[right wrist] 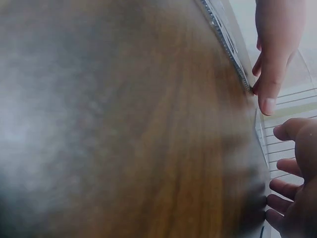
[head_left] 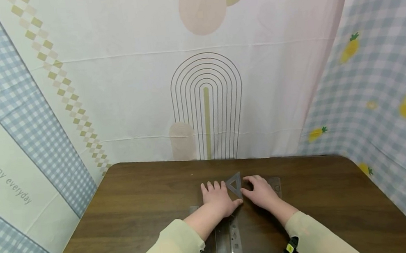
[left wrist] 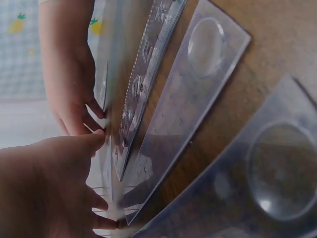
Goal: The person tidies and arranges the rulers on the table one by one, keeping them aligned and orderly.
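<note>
Translucent grey plastic triangle (head_left: pixel 239 186) lies on the brown wooden counter's (head_left: pixel 141 207) far middle, between the left grip (head_left: pixel 218 201), fingers spread, and the right grip (head_left: pixel 261 191), loosely bent, seemingly empty; an uneven fingertip nudge could skew it.

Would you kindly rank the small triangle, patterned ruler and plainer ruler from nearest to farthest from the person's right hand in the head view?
From the right hand:
1. Small triangle: immediately to its left.
2. Patterned ruler: lower left in the view.
3. Plainer ruler: left of the patterned one.
</note>
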A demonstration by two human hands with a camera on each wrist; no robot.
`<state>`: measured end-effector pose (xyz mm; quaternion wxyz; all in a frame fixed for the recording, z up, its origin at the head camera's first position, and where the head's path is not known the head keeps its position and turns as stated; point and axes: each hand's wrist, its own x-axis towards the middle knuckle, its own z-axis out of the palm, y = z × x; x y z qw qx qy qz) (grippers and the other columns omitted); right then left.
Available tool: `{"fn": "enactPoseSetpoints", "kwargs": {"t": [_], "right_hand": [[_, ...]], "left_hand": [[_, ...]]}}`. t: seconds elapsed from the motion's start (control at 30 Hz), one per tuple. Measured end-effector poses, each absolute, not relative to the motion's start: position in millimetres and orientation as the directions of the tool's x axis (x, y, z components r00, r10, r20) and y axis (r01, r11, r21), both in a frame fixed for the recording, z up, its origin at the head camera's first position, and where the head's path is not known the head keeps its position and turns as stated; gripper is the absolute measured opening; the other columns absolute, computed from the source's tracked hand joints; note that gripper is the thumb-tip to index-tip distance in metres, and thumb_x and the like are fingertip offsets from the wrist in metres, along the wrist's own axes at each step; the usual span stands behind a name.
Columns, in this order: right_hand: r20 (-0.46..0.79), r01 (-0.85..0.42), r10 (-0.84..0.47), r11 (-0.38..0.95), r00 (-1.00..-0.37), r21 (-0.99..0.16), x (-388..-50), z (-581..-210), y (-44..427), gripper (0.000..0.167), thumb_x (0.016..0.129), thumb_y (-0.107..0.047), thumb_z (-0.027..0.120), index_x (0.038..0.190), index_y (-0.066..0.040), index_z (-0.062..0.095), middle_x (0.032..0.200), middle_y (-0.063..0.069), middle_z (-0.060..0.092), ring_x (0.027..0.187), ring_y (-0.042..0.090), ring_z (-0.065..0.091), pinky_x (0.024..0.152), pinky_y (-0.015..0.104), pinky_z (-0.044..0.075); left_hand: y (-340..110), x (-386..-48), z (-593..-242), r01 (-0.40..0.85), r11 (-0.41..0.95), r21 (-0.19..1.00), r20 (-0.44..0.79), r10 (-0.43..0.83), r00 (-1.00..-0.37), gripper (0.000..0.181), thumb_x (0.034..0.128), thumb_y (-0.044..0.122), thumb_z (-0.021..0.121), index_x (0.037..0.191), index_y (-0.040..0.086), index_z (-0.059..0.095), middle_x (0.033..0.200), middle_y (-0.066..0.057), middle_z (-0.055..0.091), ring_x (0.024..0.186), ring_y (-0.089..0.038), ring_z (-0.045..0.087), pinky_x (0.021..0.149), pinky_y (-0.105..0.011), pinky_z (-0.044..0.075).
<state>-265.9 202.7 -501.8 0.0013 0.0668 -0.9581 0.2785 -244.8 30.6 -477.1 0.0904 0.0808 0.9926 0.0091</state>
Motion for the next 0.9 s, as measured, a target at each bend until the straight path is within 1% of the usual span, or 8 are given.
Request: {"fn": "enactPoseSetpoints", "kwargs": {"t": [0.23,0.53,0.67,0.9], "right_hand": [[0.038,-0.123,-0.121,0.839,-0.992,-0.530,-273.8,-500.6,200.4,0.053,0.096,-0.032,0.065,0.139,-0.004,0.055,0.143,0.023,0.046,0.133,0.043,0.041,0.105,0.063,0.033],[0.043,-0.102,-0.093,0.837,-0.995,-0.537,-282.1,-503.7,198.1,0.052,0.096,-0.032,0.064,0.139,-0.003,0.055,0.144,0.025,0.045,0.133,0.046,0.038,0.104,0.066,0.032],[0.031,-0.083,-0.078,0.844,-0.996,-0.530,-287.2,-504.1,196.2,0.053,0.097,-0.034,0.063,0.140,-0.005,0.054,0.146,0.024,0.043,0.135,0.046,0.036,0.105,0.066,0.030],[0.031,-0.077,-0.072,0.852,-0.997,-0.518,-295.1,-499.6,193.2,0.055,0.096,-0.036,0.064,0.140,-0.005,0.055,0.144,0.025,0.044,0.134,0.047,0.037,0.105,0.067,0.028]], "left_hand": [[35.0,-252.3,-483.3,0.153,0.988,-0.004,-0.182,0.150,-0.972,0.099,0.0847,0.084,0.039,0.157,0.016,0.032,0.159,-0.010,0.034,0.147,-0.036,0.025,0.117,-0.059,0.013],[41.6,-256.7,-486.1,0.157,0.987,-0.039,-0.202,0.146,-0.968,0.097,0.0857,0.083,0.037,0.158,0.018,0.031,0.160,-0.010,0.031,0.148,-0.036,0.022,0.117,-0.059,0.012],[43.1,-259.4,-486.8,0.152,0.987,-0.052,-0.201,0.139,-0.970,0.096,0.0863,0.083,0.036,0.158,0.019,0.030,0.161,-0.009,0.029,0.148,-0.036,0.021,0.117,-0.058,0.011],[45.1,-261.5,-486.4,0.151,0.987,-0.061,-0.179,0.138,-0.974,0.095,0.0859,0.083,0.036,0.157,0.020,0.032,0.160,-0.009,0.031,0.147,-0.036,0.024,0.117,-0.058,0.013]]}}
